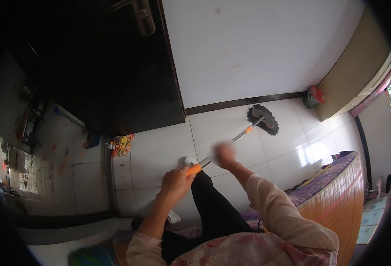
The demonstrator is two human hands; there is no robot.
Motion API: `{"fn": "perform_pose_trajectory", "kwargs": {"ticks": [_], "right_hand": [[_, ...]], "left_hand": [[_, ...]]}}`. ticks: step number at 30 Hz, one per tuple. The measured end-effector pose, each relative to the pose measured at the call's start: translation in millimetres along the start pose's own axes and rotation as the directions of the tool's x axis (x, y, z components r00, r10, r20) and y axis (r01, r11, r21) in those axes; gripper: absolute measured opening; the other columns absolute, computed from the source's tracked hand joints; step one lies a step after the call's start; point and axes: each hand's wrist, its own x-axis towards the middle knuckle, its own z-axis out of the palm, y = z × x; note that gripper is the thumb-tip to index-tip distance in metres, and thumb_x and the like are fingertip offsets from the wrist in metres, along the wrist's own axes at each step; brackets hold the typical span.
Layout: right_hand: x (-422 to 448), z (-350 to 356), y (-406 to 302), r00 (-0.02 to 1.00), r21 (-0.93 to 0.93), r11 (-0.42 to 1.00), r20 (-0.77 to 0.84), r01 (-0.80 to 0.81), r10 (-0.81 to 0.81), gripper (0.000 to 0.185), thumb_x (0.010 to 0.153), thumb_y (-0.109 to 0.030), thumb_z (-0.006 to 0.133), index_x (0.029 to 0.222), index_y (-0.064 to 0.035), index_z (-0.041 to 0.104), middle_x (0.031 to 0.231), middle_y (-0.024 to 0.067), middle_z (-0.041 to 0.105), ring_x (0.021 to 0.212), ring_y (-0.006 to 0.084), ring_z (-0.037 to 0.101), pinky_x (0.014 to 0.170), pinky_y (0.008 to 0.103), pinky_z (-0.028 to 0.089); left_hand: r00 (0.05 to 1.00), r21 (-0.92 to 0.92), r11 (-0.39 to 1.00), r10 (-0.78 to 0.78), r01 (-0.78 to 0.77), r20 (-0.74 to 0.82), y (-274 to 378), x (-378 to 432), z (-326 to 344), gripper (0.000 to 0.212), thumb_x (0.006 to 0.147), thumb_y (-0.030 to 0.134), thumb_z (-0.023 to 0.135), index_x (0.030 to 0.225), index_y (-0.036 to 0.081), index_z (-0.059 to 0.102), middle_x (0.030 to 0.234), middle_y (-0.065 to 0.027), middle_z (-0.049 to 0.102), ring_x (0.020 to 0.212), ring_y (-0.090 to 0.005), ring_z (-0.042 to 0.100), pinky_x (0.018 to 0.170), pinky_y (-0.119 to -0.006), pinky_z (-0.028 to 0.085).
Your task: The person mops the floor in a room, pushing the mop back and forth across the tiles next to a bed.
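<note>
A mop with a dark grey fringed head [269, 121] rests on the white tiled floor [225, 129], close to the wall's dark skirting. Its metal pole [239, 136] slants down toward me, with orange plastic at both ends. My left hand [177, 179] is closed around the orange grip [194, 170] at the near end. Further along the pole, my right hand [224, 154] wraps the shaft; a blur covers its fingers. One white shoe [189, 161] shows beneath the pole, and another [174, 216] is lower and further left.
A dark door [125, 83] stands at the upper left. Beside the doorway threshold [110, 176] lies a heap of colourful scraps [120, 145]. A dark bucket with a red top [313, 97] sits by a beige cabinet [352, 69]. On the right is a bed with a woven mat [335, 196].
</note>
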Motion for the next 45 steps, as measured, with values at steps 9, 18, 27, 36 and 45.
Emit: {"fn": "perform_pose_trajectory", "kwargs": {"ticks": [9,18,27,36,45], "right_hand": [[-47.0,1.2,-149.4,0.925,0.109,0.927,0.087,0.36,-0.369,0.018,0.074,-0.02,0.059,0.087,-0.0083,0.061,0.092,0.0121,0.058,0.087,0.0306,0.056,0.072,0.0494,0.04],[-70.7,-76.3,-229.9,0.77,0.68,0.533,-0.074,0.504,-0.634,0.017,0.069,-0.017,0.067,0.073,-0.0055,0.055,0.068,0.0131,0.056,0.066,0.0339,0.058,0.059,0.0439,0.045],[-62.0,-103.7,-147.9,0.84,0.505,0.742,0.059,0.441,-0.539,0.026,0.07,-0.02,0.065,0.091,-0.0066,0.061,0.087,0.012,0.06,0.091,0.0308,0.058,0.081,0.045,0.045],[-53.1,-84.3,17.8,0.982,0.367,0.926,0.119,0.091,-0.144,0.009,0.066,-0.01,0.062,0.071,-0.0087,0.055,0.076,0.0091,0.059,0.086,0.0299,0.056,0.084,0.0401,0.042],[-104.5,-101.5,91.8,0.992,0.265,0.959,0.095,-0.102,0.08,0.01,0.067,-0.005,0.061,0.066,-0.0078,0.052,0.07,0.0084,0.056,0.079,0.0307,0.054,0.078,0.0388,0.041]], "left_hand": [[0.989,0.008,0.997,-0.071,0.073,-0.132,-43.5,-171.5,-36.6,0.037,0.082,0.028,0.064,0.109,0.002,0.061,0.089,-0.0207,0.065,0.076,-0.0365,0.063,0.068,-0.042,0.051],[0.953,0.119,0.946,-0.304,0.302,-0.001,3.6,-287.1,-101.0,0.04,0.08,0.019,0.067,0.116,0.004,0.059,0.101,-0.0204,0.064,0.092,-0.0356,0.062,0.076,-0.041,0.05],[1.0,0.159,0.987,-0.019,0.02,-0.004,34.0,-219.4,-93.9,0.045,0.078,0.025,0.069,0.118,0.006,0.058,0.087,-0.0177,0.064,0.073,-0.0362,0.062,0.064,-0.041,0.051],[0.976,0.017,0.98,0.194,-0.197,0.095,76.0,-66.5,1.9,0.045,0.079,0.019,0.066,0.12,0.005,0.055,0.084,-0.018,0.063,0.072,-0.0348,0.062,0.064,-0.041,0.049],[0.925,0.007,0.944,0.321,-0.329,0.206,115.5,-21.1,64.4,0.041,0.08,0.015,0.061,0.119,0.01,0.051,0.078,-0.0164,0.064,0.072,-0.0353,0.062,0.063,-0.044,0.049]]}}
